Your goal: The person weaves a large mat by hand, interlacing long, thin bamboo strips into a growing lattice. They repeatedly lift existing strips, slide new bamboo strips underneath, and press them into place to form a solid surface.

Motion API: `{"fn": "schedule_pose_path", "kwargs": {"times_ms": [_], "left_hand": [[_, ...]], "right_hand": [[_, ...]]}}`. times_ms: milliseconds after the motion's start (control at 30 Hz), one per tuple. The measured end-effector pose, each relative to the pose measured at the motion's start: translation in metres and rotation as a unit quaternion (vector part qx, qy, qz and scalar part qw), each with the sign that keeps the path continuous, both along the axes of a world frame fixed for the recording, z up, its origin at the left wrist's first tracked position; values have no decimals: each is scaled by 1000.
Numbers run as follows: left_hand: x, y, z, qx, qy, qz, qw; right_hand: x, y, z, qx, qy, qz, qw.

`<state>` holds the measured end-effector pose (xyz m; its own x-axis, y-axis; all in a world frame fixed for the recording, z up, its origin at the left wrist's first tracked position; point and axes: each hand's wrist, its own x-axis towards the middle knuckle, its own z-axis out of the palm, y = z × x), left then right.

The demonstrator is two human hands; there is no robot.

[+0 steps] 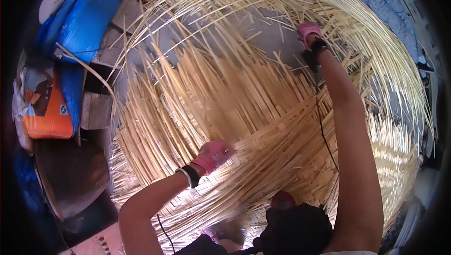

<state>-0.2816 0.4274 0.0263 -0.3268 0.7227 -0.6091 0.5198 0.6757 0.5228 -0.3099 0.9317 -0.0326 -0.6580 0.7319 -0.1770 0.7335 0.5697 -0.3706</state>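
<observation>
My left hand (215,156), in a pink glove, is closed low over a woven mat (263,161) of pale bamboo strips. Just above it a patch of strips is smeared by motion, and I cannot make out what the fingers hold. My right hand (309,31), also in a pink glove, is stretched far forward near the loose strips (329,17) on the far side. Its fingers look curled, but their contents are hidden. Upright rows of strip ends (188,86) fan out from the mat between my hands.
Long bent strips (376,24) curve around the back and right. A blue plastic-wrapped bundle (84,20) and an orange bag (49,123) lie to the left, beside blocks (96,109). Another person (385,10) is at the upper right. Grey floor (268,34) shows beyond the mat.
</observation>
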Motion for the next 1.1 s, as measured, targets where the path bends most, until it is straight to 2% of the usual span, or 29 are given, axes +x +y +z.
{"fn": "schedule_pose_path", "kwargs": {"times_ms": [33,100,133,167,233,267,333,367,400,433,467,500,533,567,600,667,700,733,767,800,833,867,933,967,1033,1067,1100], "left_hand": [[1,2,2,-18,1,25,1000],[5,-12,-21,74,47,32,996],[11,-15,-28,52,82,23,995],[14,-15,-27,28,116,13,993],[18,-17,-26,94,146,11,985],[19,-16,-24,131,162,12,978],[20,-13,-19,224,201,10,953],[18,-13,-16,219,172,14,960],[16,-12,-14,213,142,17,966],[15,-13,-13,206,111,19,972],[17,-14,-21,253,183,-24,950],[21,-17,-24,254,197,3,947],[25,-17,-26,258,211,30,942],[28,-16,-29,263,226,54,936],[28,-17,-39,247,237,77,936],[28,-13,-46,245,275,135,920],[32,-16,-46,247,242,189,919],[36,-20,-48,251,210,244,913],[36,-24,-54,245,121,316,908],[38,-20,-48,232,35,400,886],[38,-14,-36,221,-44,478,849],[36,-12,-30,227,-58,491,839],[34,-12,-25,245,-82,516,817],[32,-13,-30,253,-73,513,817],[34,-22,-43,263,-54,510,817],[35,-25,-44,277,-61,506,814],[34,-27,-47,284,-57,504,813]], "right_hand": [[-6,-4,2,23,-38,39,998],[-23,-22,-1,90,-74,101,988],[-33,-31,-10,130,-76,124,981],[-39,-42,-12,136,-87,172,972],[-40,-63,-3,152,-112,265,946],[-35,-79,21,143,-144,261,944],[-46,-74,7,155,-153,262,940],[-47,-72,1,160,-159,262,938],[-40,-74,-4,284,-174,282,900],[-36,-61,-7,317,-59,277,905],[-33,-34,-15,344,55,268,898],[-32,-27,-11,367,169,255,878],[-31,-19,-7,203,119,168,957],[-25,-15,13,33,64,69,995],[-20,-10,25,-140,9,-35,990],[-21,-1,24,14,-119,164,979],[-14,-9,14,79,-190,267,941],[-9,-10,9,142,-194,322,915],[-4,-14,7,211,-194,371,883],[3,-26,8,197,-77,318,924],[11,-38,10,177,52,275,944],[20,-80,45,292,122,283,905],[42,-149,100,346,206,294,867],[55,-167,88,57,318,339,884],[82,-219,81,-261,282,404,830],[89,-253,88,-277,165,452,832],[90,-275,82,-267,156,412,857]]}}
